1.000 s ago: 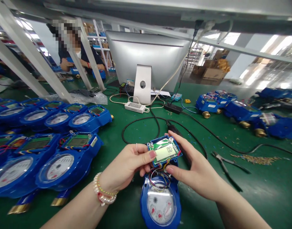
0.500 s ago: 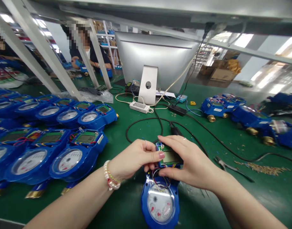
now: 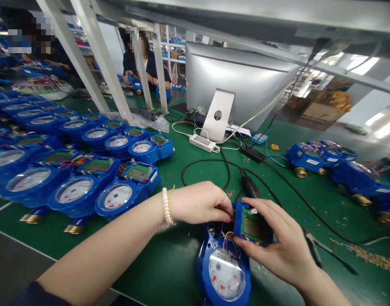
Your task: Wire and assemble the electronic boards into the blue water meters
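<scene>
A blue water meter (image 3: 225, 272) with a white dial lies on the green bench in front of me. Above its dial sits a small display board (image 3: 250, 225) in a blue frame, joined to the meter by coloured wires (image 3: 229, 243). My right hand (image 3: 276, 244) grips this board from its right side, fingers curled over the screen. My left hand (image 3: 203, 203), with a pearl bracelet at the wrist, is curled with its fingertips pressed into the meter's open compartment beside the board's left edge.
Rows of blue meters (image 3: 86, 170) fill the left of the bench; more meters (image 3: 322, 157) lie at right. A monitor's back (image 3: 236, 85), power strip (image 3: 201, 142) and black cables (image 3: 214, 163) stand ahead. Pliers (image 3: 316, 250) lie right of my hand. Two people work at the back left.
The display board has come down from in front of me onto the meter's top. My right hand has closed over it, and my left fingers have shifted from the board into the compartment. View turned left.
</scene>
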Available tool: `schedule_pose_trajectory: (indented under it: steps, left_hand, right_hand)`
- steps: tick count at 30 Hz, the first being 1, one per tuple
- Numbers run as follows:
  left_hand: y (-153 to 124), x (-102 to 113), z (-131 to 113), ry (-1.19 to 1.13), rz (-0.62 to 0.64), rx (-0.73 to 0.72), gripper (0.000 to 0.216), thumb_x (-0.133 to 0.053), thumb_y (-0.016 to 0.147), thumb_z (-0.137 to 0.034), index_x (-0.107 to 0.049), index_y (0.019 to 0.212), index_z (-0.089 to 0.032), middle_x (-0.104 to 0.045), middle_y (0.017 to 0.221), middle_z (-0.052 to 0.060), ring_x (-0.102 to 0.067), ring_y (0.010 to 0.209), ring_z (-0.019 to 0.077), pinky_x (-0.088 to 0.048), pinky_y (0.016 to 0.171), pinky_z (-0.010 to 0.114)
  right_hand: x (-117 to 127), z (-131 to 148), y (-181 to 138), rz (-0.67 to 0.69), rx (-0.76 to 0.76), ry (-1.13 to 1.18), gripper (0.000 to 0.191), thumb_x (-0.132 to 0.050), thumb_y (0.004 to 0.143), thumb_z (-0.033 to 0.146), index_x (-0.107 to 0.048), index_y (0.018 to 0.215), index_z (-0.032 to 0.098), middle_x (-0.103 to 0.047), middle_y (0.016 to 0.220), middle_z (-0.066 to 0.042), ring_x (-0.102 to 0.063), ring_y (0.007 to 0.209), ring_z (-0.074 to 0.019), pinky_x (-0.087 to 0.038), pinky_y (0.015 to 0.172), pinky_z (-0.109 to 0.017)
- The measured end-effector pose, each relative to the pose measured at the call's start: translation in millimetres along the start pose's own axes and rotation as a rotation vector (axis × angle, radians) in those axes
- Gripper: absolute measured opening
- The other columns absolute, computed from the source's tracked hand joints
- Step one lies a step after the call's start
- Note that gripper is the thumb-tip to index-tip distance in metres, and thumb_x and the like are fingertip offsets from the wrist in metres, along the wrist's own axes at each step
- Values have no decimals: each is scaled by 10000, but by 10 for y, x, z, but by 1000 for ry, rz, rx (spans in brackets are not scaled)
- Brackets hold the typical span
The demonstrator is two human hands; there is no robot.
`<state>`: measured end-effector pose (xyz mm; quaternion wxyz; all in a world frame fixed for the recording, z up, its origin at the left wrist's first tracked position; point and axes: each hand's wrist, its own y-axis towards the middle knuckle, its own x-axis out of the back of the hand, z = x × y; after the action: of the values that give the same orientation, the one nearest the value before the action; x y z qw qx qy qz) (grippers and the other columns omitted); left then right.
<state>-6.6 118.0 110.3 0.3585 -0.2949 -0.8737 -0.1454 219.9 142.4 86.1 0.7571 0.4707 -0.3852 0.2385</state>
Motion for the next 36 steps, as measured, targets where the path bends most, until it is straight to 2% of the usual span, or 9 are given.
schedule_pose_trajectory:
  steps: [3, 9, 12, 14, 17, 21, 25, 30, 36]
  left_hand:
    - [10, -59, 5, 16, -41, 9, 145, -605, 859, -198, -744, 864, -158, -746, 838, 70, -658, 792, 189, -439, 726, 242]
    - [-65, -74, -90, 18, -99, 8, 148, -604, 828, -143, -749, 849, -161, -752, 818, 54, -656, 776, 179, -438, 727, 239]
    - [-91, -65, -121, -51, -88, 63, 156, -593, 822, -165, -747, 839, -149, -740, 780, 37, -637, 702, 150, -429, 650, 210]
    - [-83, -53, -126, -121, -40, 127, 234, -555, 858, -264, -732, 767, -140, -679, 649, 6, -571, 572, 111, -388, 534, 192]
    - [-32, -36, -132, -163, 35, 162, 412, -479, 897, -356, -646, 591, -137, -491, 481, -38, -428, 456, 79, -308, 437, 194]
    - [54, -44, -142, -119, 71, 165, 323, -569, 834, -326, -654, 582, -142, -422, 452, -61, -390, 452, 72, -301, 438, 192]
    - [89, -65, -118, -92, 87, 131, 243, -626, 792, -297, -720, 642, -131, -493, 467, -57, -419, 444, 70, -304, 435, 192]
    - [54, -47, -127, 2, 37, 78, 159, -649, 805, -246, -770, 814, -144, -736, 717, 24, -598, 615, 117, -370, 531, 192]
    - [-7, -37, -159, 62, -23, 19, 155, -629, 810, -106, -763, 823, -182, -765, 763, 24, -661, 682, 153, -414, 601, 208]
  right_hand:
    - [-19, 11, -65, -48, -11, -13, 536, -692, 789, 418, -519, 1224, 157, -641, 1088, -116, -623, 967, -255, -536, 804, -368]
    - [-13, 0, -115, -59, 5, -3, 560, -710, 787, 397, -516, 1239, 132, -630, 1098, -130, -620, 960, -248, -527, 793, -347]
    - [-15, -7, -133, -66, 30, 17, 566, -719, 783, 371, -511, 1243, 114, -624, 1102, -137, -608, 970, -247, -515, 797, -347]
    - [-16, -6, -148, -82, 61, 25, 584, -729, 779, 356, -502, 1253, 100, -619, 1108, -143, -601, 979, -249, -509, 808, -349]
    - [-13, 1, -164, -104, 114, 21, 618, -748, 768, 342, -497, 1269, 81, -614, 1105, -152, -594, 984, -255, -504, 824, -355]
    - [-12, 4, -170, -108, 144, 14, 654, -751, 768, 333, -477, 1315, 103, -609, 1112, -150, -593, 979, -270, -513, 806, -378]
    - [-14, -1, -179, -103, 144, 40, 689, -763, 751, 323, -466, 1335, 111, -604, 1125, -155, -590, 992, -287, -518, 795, -392]
    - [-10, 9, -153, -85, 113, 37, 652, -751, 754, 357, -489, 1304, 125, -626, 1088, -148, -618, 955, -287, -536, 771, -388]
    - [-36, 10, -94, -60, 19, 71, 549, -697, 789, 412, -518, 1241, 157, -649, 1076, -126, -641, 935, -259, -546, 775, -345]
